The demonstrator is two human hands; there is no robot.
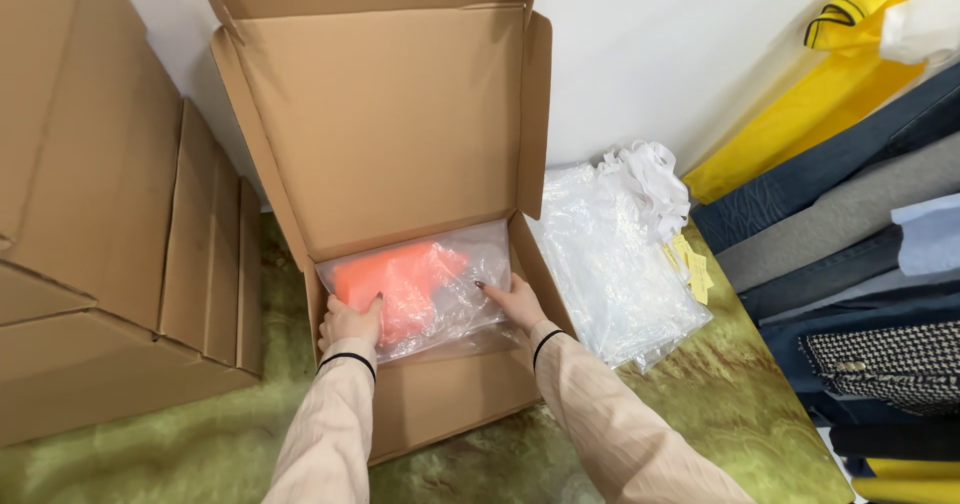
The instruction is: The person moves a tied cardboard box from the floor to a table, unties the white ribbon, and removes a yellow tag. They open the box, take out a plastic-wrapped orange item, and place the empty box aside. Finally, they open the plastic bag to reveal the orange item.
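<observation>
The cardboard box [400, 144] stands open on the green rug [700, 414], lid flap raised beyond the fingers. The clear bag [420, 289] with an orange garment [395, 279] already lies inside, under the fingertips. The left hand [348, 324] and right hand [515, 299] press flat on it, fingers spread, gripping nothing. The box is not yet closed. Spare clear bags [610, 254] lie right of the right fingers.
</observation>
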